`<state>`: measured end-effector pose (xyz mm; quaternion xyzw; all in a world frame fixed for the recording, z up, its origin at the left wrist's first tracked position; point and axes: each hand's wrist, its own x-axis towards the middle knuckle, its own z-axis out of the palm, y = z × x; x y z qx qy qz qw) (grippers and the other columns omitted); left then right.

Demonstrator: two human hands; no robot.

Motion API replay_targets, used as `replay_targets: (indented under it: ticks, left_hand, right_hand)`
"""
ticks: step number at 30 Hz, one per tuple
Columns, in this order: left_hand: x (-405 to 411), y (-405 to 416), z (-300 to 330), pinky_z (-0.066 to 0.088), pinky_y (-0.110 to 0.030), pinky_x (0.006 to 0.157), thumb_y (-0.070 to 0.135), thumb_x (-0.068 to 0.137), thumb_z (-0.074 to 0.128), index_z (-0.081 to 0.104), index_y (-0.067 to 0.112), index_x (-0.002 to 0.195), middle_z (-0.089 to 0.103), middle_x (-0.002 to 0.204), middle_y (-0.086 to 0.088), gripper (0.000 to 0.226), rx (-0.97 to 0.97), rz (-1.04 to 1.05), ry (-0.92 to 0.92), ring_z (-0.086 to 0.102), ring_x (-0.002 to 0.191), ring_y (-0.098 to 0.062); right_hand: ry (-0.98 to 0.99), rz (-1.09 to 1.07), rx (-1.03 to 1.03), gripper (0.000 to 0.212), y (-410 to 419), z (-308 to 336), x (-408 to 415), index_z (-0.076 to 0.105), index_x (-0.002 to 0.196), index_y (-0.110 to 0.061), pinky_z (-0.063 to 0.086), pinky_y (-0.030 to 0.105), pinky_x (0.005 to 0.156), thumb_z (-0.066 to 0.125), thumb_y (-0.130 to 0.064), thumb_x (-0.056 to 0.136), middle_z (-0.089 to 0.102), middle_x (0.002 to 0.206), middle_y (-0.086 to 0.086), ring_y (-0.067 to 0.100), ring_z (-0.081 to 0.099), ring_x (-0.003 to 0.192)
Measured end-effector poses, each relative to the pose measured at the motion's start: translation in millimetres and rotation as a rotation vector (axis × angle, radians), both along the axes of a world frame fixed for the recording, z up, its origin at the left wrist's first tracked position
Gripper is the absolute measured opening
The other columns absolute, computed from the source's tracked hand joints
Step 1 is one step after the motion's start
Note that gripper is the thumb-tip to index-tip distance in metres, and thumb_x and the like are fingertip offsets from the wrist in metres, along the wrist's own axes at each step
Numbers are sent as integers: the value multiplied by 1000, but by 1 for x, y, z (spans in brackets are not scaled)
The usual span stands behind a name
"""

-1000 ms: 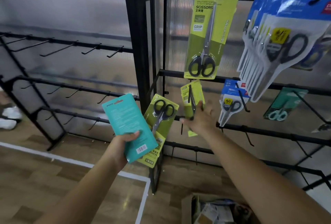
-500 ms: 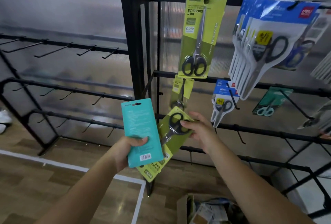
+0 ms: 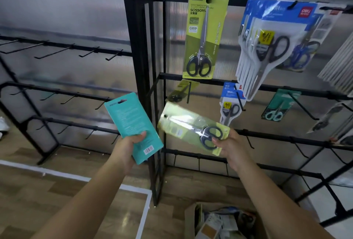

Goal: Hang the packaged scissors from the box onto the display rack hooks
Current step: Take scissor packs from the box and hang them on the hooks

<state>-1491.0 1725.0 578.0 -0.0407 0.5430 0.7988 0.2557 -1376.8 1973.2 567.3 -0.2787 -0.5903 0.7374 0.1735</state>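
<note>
Two packs are in your hands now, one in each, where a moment ago your left hand carried both.

Starting at the left, your left hand [image 3: 129, 148] curls thumb and fingers round the teal pack [image 3: 133, 127], back side facing you, held well short of the empty hooks [image 3: 112, 58] on the left bay. Your right hand [image 3: 232, 148] has pulled the green scissors pack [image 3: 193, 128] clear of the teal one and pinches it at the handle end, lying tilted with its hanging hole pointing up-left. It sits just below the small green pack [image 3: 181, 90] already on the middle row. That frees it for hanging; you would likely need to turn it upright first. More stock waits in the box [image 3: 193, 217] below.
</note>
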Motion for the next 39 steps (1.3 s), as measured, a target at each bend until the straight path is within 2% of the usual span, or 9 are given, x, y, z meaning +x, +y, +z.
replay_targets:
  ticks: [5,11,19,22,26,29,32,36,39]
  left_hand:
    - [13,3,-3,54,-43,73,5,80,67,61,18,107,72,100,-5,30,-29,-30,-29,68,91,-26]
    - [16,1,-1,54,-45,76,7,77,70,61,19,109,73,98,-4,35,-33,-37,-42,68,93,-27]
    - [18,4,5,53,-37,63,7,77,73,60,19,105,71,99,-3,34,-107,-15,0,69,89,-23]
    - [21,9,9,55,-35,62,4,77,72,61,16,102,72,94,-3,30,-114,-41,26,70,83,-21]
    - [23,13,19,58,-37,66,3,77,71,62,12,106,73,99,-6,32,-101,-109,94,71,86,-25]
    - [25,16,27,58,-33,62,5,73,72,62,10,109,74,99,-6,38,-76,-153,151,72,87,-23]
    - [24,18,32,58,-31,62,7,70,74,62,11,110,74,100,-5,42,-84,-173,196,72,88,-22]
    - [18,26,31,55,-28,51,2,76,72,63,13,105,75,90,-1,32,-66,-96,146,73,76,-18]
    - [17,35,27,57,-35,61,0,77,69,63,14,104,74,94,-3,31,-88,-61,113,72,80,-21]
  right_hand:
    - [156,-155,-242,29,-23,-9,0,59,102,-9,51,33,68,54,12,84,65,88,6,20,63,79]
    - [196,-366,-444,38,-54,-22,1,52,119,-2,50,33,66,55,12,85,62,103,13,29,60,94]
    - [34,-393,-501,35,-55,-30,-18,53,121,-5,48,38,83,60,1,87,61,105,11,28,57,99]
    - [-96,-334,-572,35,-57,-26,-44,52,124,-5,43,42,99,59,-13,91,57,124,15,31,54,114]
    - [-66,-230,-710,45,-45,1,-79,40,136,-6,42,44,99,48,-27,97,52,132,19,32,52,118]
    - [-180,-94,-545,50,-24,10,-91,39,139,-7,43,38,95,43,-35,98,48,136,15,30,53,115]
    - [-396,-35,-317,60,-18,10,-87,30,144,-9,33,44,105,53,-32,94,33,146,17,34,36,130]
    - [-186,135,-362,33,-35,19,-68,51,124,-4,46,35,77,45,-20,96,58,114,16,24,58,87]
    - [-57,323,-304,28,-51,27,-48,60,110,-7,51,35,76,45,-26,97,65,114,15,25,65,90]
